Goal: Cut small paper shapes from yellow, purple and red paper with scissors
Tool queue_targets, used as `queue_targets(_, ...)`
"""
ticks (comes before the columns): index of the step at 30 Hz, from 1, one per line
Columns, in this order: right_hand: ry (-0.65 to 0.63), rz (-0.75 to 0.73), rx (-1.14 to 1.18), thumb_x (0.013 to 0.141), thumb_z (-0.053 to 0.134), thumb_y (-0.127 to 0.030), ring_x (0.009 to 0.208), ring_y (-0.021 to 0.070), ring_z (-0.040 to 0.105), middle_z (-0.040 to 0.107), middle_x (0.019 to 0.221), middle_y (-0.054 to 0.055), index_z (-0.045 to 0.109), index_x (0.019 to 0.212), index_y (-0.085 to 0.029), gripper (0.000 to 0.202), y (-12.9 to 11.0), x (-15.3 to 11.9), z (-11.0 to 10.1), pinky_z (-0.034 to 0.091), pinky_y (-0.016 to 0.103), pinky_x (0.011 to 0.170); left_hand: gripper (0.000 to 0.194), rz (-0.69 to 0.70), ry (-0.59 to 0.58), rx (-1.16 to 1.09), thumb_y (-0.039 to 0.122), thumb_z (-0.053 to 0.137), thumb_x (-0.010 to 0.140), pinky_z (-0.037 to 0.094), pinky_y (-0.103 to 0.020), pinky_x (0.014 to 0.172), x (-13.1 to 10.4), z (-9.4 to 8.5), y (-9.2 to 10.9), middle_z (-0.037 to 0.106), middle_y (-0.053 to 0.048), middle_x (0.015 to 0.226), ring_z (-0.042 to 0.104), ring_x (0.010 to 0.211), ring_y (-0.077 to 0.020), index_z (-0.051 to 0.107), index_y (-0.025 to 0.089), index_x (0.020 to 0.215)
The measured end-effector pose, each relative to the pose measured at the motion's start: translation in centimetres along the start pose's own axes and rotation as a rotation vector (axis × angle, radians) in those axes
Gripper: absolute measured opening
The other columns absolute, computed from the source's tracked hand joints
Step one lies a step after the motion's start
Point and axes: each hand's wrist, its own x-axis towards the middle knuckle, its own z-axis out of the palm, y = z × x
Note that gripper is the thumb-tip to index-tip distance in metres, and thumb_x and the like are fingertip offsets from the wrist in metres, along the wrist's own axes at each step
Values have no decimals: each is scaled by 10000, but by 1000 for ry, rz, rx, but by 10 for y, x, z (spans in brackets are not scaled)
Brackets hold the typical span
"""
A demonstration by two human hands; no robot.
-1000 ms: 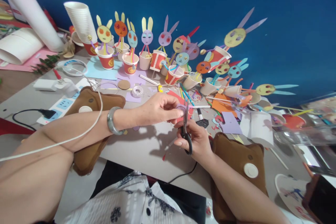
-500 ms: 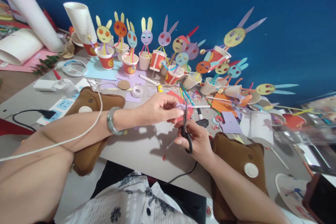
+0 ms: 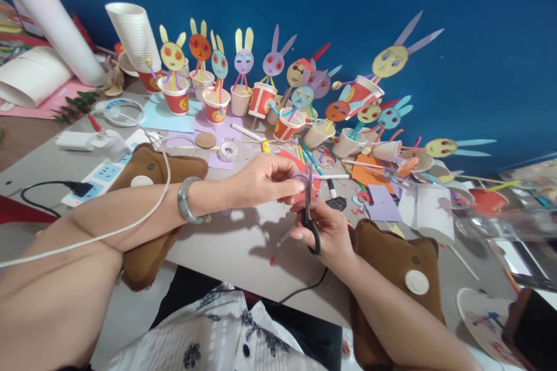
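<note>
A small piece of purple paper (image 3: 300, 175) is pinched between the thumb and fingers of my left hand (image 3: 270, 178), above the middle of the table. My right hand (image 3: 328, 232) grips black-handled scissors (image 3: 309, 203) with the blades pointing up. Those blades stand at the edge of the purple paper, close to my left fingertips. Whether they touch the paper I cannot tell. Behind both hands lie a red paper sheet (image 3: 291, 157), a roll of clear tape (image 3: 227, 151) and several coloured pens (image 3: 311, 156).
Paper cups with paper rabbit figures (image 3: 263, 98) line the blue wall. A tall stack of white cups (image 3: 133, 35) stands back left. Brown cushions (image 3: 394, 278) lie under both forearms. A power strip (image 3: 102, 174) is at left; a white cable (image 3: 130, 229) crosses my left arm.
Hardly anything differs. The scissors and my right hand have shifted very slightly to the right; my left hand keeps its pinch on the purple paper.
</note>
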Motion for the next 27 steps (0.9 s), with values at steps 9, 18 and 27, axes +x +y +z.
queue_targets(9,12,-5,-13,700,751,-746,514,144,503,605,552,-9,677,834,-221,547,0,-1,-1,391,278,501,157,18,-10,-58,202,638,854,472,-158,558,0,-1,-1,627,15,629,583,578,-48,588,136,721)
queue_targets(18,21,-27,-30,699,743,-754,510,144,505,604,543,-13,675,832,-224,550,-1,0,-2,394,278,506,143,-2,1,-82,187,647,848,487,-166,569,0,0,1,628,16,639,593,590,-54,591,137,725)
queue_targets(27,33,-57,-42,726,727,-747,499,130,512,610,551,-16,674,828,-212,547,-3,-1,-3,397,274,515,151,9,13,-51,202,646,854,467,-165,558,1,-1,2,639,11,648,589,590,-52,591,134,731)
